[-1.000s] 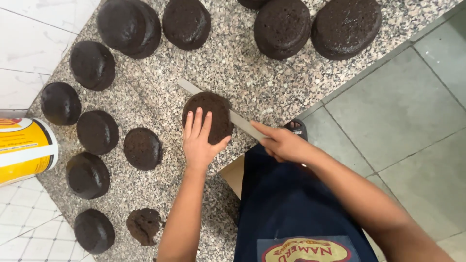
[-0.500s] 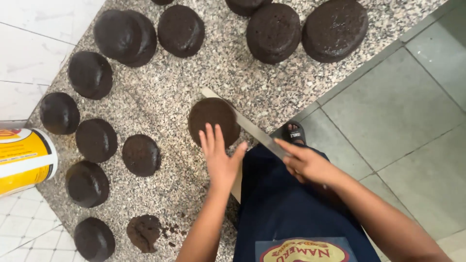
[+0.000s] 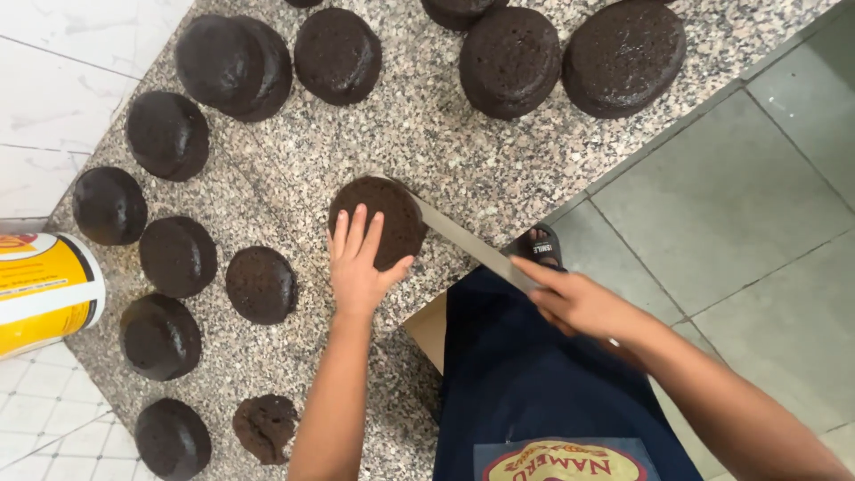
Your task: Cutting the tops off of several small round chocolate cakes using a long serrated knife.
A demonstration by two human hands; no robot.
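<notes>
Two bare hands work one round dark chocolate cake (image 3: 385, 214) lying on the speckled granite counter (image 3: 463, 160): the left hand (image 3: 361, 267) presses flat on top, fingers spread, while the right hand (image 3: 579, 303) grips a long steel knife (image 3: 463, 242) whose blade meets the cake's side.

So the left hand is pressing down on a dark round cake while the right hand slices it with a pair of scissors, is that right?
Not quite. The right hand holds a long knife, not scissors; its blade meets the side of the cake. The left hand does rest flat on that cake, as the head view shows.
</notes>
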